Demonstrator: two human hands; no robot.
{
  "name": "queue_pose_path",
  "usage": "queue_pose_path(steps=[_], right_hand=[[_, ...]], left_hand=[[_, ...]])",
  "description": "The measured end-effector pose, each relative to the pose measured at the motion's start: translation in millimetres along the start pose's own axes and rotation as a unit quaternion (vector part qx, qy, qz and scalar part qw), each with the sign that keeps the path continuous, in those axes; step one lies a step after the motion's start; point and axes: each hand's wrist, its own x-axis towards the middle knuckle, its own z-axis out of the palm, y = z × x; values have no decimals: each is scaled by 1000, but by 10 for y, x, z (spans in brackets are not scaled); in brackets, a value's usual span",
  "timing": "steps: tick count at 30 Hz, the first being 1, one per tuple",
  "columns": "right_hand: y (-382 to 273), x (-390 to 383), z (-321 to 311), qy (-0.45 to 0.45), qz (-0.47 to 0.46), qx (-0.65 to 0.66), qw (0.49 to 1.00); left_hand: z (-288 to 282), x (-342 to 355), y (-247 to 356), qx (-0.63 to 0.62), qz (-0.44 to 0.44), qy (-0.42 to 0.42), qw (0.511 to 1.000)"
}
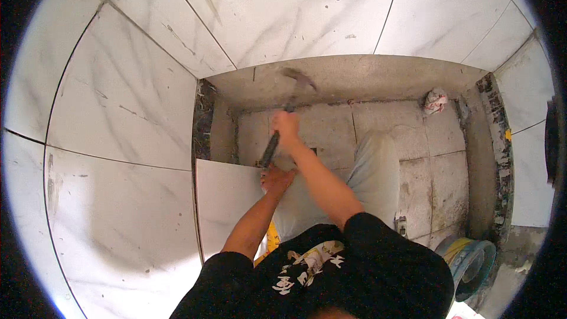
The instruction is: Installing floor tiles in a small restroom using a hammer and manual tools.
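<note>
My right hand (286, 126) is closed round the dark handle of a hammer (271, 149). The curved hammer head (301, 78), smeared by motion, is raised near the far wall of the recess. Below it, my left hand (277, 179) is at the upper right corner of a white tile (230, 195). Its fingers curl at the tile's edge and the thumb points right. The hammer handle's lower end passes just above this hand. Small dark bits near the tile's top edge are too unclear to name.
Large white marbled tiles (118, 112) cover the surfaces around a sunken grey tiled floor (407, 136). A crumpled white and red wrapper (436, 100) lies in its far right corner. At the lower right stands a bucket (472, 266). My knee (378, 165) takes up the middle.
</note>
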Motion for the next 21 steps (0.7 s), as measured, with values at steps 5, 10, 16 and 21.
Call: queue_pose_path(steps=[5,10,16,21], right_hand=[[-26,85,-169,163,-52,257,951],[55,80,-77,42,-20,108,993],[30,-36,-45,92,19,209,973],[96,23,-30,-100,-38,32,994]], left_hand=[[-102,-98,0,-4,26,12,1000],[-250,-189,105,7,-22,-15,1000],[-8,-11,-54,6,49,22,999],[141,152,-97,15,33,18,999]])
